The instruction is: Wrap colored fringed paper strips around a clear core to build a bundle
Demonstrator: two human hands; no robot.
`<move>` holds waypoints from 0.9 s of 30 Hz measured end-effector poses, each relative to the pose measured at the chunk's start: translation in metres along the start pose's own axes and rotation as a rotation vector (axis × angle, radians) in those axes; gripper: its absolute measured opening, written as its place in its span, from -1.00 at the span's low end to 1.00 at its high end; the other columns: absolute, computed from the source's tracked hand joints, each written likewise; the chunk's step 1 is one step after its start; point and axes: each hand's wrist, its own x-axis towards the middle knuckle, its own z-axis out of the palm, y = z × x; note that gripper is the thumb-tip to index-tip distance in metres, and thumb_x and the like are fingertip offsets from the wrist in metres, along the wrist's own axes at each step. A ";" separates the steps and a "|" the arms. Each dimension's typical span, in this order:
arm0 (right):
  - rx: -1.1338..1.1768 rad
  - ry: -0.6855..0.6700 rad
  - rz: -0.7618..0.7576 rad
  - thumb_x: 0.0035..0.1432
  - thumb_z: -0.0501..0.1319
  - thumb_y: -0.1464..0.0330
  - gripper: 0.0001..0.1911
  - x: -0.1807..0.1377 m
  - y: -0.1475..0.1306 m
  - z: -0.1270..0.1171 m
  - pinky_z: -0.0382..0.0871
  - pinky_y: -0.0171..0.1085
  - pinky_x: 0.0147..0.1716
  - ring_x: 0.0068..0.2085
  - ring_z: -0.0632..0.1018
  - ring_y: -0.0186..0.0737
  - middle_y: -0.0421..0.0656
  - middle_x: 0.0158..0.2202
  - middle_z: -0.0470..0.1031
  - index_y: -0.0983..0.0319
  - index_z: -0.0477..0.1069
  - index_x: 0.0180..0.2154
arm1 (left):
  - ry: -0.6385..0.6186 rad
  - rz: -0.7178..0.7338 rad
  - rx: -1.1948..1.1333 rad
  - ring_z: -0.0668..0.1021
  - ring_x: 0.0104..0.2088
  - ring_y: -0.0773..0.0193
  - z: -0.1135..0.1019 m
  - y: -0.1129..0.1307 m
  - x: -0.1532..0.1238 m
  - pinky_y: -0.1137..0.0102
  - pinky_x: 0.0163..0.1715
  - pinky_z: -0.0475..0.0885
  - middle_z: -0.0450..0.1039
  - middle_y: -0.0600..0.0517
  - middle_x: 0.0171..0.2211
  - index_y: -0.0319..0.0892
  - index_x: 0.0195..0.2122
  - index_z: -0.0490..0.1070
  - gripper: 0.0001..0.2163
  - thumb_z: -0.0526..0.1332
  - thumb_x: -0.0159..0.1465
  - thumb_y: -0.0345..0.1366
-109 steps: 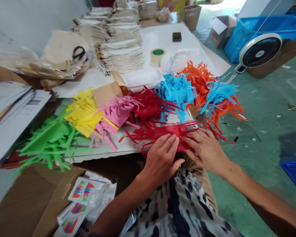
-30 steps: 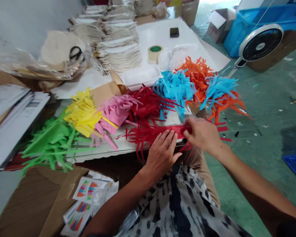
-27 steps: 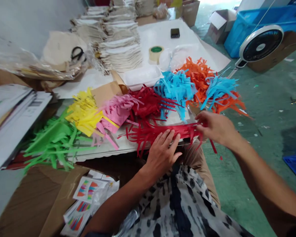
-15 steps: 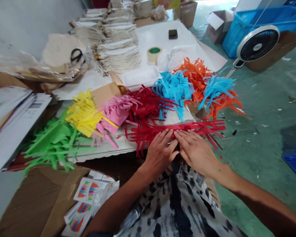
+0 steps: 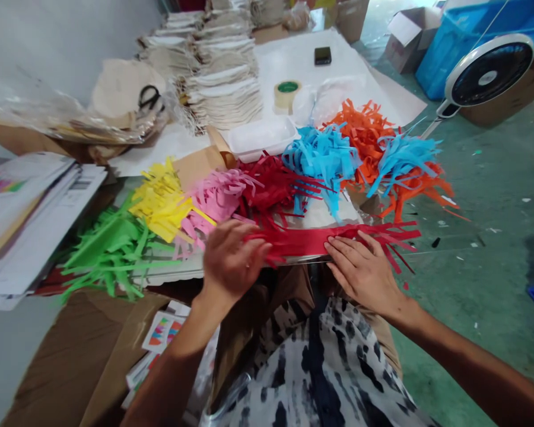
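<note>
Pressing flat on a red fringed paper strip (image 5: 320,240) at the near edge of the surface (image 5: 302,59): right hand (image 5: 365,273), palm down, fingers spread apart and extended, fingertips on the strip's uncut band. Left hand (image 5: 231,261) at the strip's left end, blurred; fingers curled over the red fringe there, but whether clamped on it cannot be told. Strip lying lengthwise along the near edge, its right end of cut fringe overhanging the near right corner.

Noted behind the strip, in a row from left to right: green fringe pile (image 5: 111,255), yellow fringe pile (image 5: 160,201), pink fringe pile (image 5: 213,198), red fringe pile (image 5: 271,184), blue fringe pile (image 5: 320,157), and orange fringe pile (image 5: 365,133) with a second blue bunch (image 5: 403,157) lying on it at the right edge. White tray (image 5: 262,136) just behind the red pile, brown paper bag (image 5: 202,166) beside it. Tape roll (image 5: 286,93) and dark phone (image 5: 323,56) farther back toward the far edge. Stacks of cream cloth bags (image 5: 222,77) at the far left, scissors (image 5: 150,98) beside them. Paper stack (image 5: 31,207) at the left edge. Fan (image 5: 489,74) and blue crate (image 5: 471,35) on the floor beyond the right edge.
</note>
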 end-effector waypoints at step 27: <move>0.211 -0.193 0.316 0.51 0.07 0.19 -0.70 0.027 0.031 -0.005 0.11 -0.17 -0.17 -0.22 0.56 -0.12 -0.11 -0.28 0.62 0.20 0.43 -0.23 | -0.396 -0.168 0.008 0.49 -0.25 0.10 0.049 0.039 0.021 0.21 -0.21 0.26 0.55 -0.02 -0.32 -0.14 -0.27 0.47 -0.78 0.18 0.51 -0.19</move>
